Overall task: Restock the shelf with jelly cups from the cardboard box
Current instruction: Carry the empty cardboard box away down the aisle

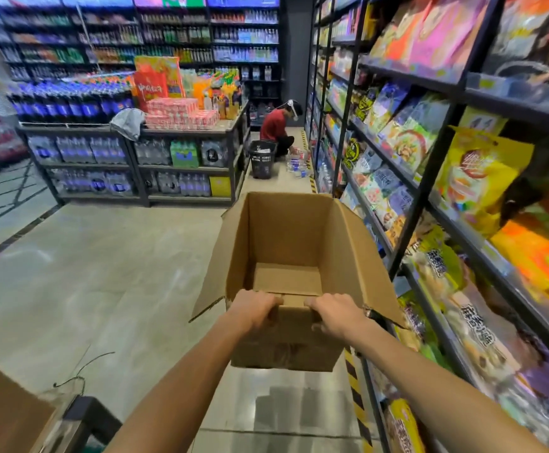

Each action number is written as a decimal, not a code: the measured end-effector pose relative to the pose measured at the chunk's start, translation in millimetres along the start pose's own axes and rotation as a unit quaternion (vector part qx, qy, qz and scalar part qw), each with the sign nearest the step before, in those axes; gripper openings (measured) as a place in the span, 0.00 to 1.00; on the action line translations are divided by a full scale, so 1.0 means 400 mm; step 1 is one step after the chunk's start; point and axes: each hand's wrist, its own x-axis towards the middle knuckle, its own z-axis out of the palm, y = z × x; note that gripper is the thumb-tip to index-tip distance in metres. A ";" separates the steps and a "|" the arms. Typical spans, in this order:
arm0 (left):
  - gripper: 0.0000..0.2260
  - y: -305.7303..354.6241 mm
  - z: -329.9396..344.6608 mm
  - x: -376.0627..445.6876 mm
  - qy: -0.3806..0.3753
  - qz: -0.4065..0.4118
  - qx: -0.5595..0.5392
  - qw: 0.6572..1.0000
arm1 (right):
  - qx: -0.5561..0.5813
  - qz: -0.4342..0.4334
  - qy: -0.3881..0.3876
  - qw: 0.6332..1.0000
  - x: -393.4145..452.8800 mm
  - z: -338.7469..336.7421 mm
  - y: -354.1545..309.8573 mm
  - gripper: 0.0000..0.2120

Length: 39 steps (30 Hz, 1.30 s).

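Shop interior, artificial light. Floor [109,273] pale grey polished tile, dark inlaid strips at left; yellow-black hazard tape [355,387] runs along the base of the right-hand racking. Back wall [175,37] lined floor to ceiling with bottled drinks under bright signage. Mid-aisle island unit [129,165], dark metal, holds shrink-wrapped water packs below, blue-labelled bottles and pink cartons on top. Farther down the aisle, a person in a red top [274,129] crouches beside a black shopping basket [261,158], bottles on the floor nearby.

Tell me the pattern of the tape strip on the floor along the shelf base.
Black and yellow diagonal stripes on the tape strip, head view.
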 end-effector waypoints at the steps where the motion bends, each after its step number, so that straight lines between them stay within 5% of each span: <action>1: 0.12 -0.012 -0.009 0.035 0.004 -0.002 0.000 1.000 | 0.001 -0.003 0.003 1.000 0.033 -0.009 0.018 0.14; 22: 0.14 -0.458 -0.176 0.737 -0.012 -0.007 0.014 1.000 | 0.004 0.003 -0.005 1.000 0.826 -0.169 0.222 0.15; 39: 0.15 -0.641 -0.280 1.278 -0.028 0.000 0.014 1.000 | -0.007 -0.009 -0.024 1.000 1.353 -0.232 0.510 0.19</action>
